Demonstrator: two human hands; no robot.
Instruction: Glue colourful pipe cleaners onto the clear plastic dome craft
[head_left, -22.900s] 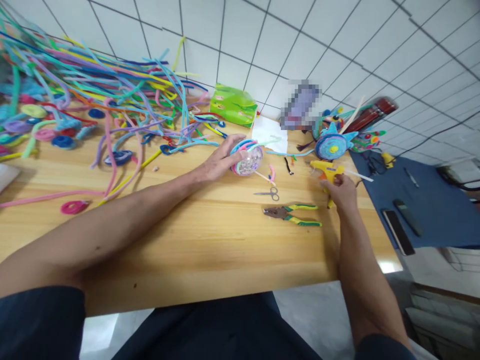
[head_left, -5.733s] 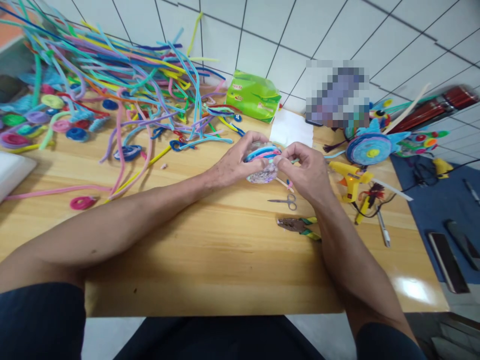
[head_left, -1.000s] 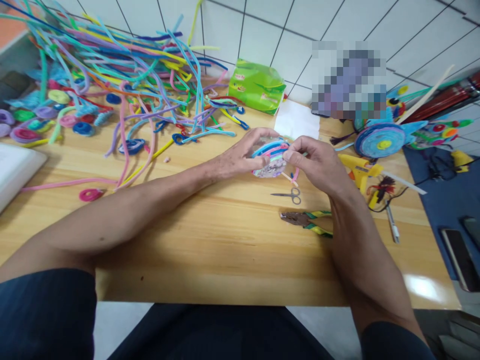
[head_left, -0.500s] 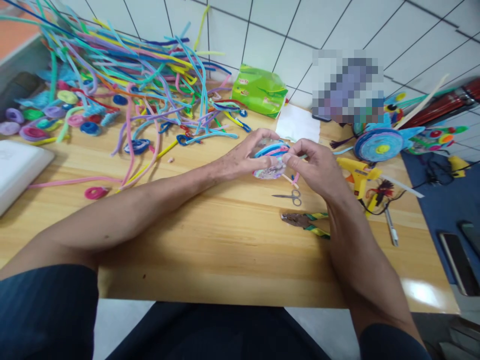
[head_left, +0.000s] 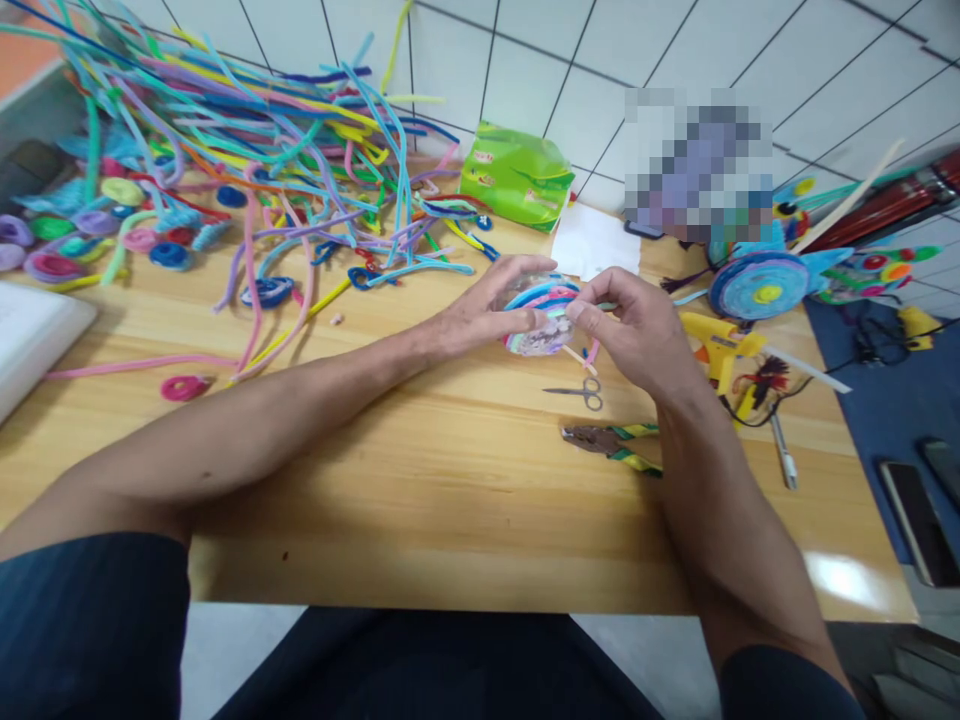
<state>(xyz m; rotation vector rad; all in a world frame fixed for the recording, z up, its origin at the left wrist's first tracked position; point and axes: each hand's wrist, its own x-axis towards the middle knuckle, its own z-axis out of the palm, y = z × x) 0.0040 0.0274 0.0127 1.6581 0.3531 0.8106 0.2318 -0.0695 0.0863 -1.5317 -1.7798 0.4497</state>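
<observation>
My left hand [head_left: 491, 312] is closed around a round piece of coiled pipe cleaners [head_left: 541, 337], striped in blue, pink and white. Its thumb lies across the near face and the fingers are at the far side. At the right edge of the coil, my right hand [head_left: 626, 315] pinches with thumb and fingertips; a thin pipe cleaner end seems to be between them, partly hidden. A pink and pale strand hangs below the coil. Small scissors [head_left: 577, 392] lie just under the hands, and pliers [head_left: 611, 443] with green and yellow handles lie nearer me.
Many loose pipe cleaners [head_left: 300, 150] and small coils heap at the back left. A green packet [head_left: 517, 178] and white paper [head_left: 596, 243] lie by the tiled wall. To the right are a yellow glue gun [head_left: 720, 350], a blue coiled fish-like figure [head_left: 761, 285] and a pen [head_left: 784, 455].
The coil has tilted slightly in my hands, showing more of its striped edge. Both hands keep nearly the same place and grip. The view has shifted a little.
</observation>
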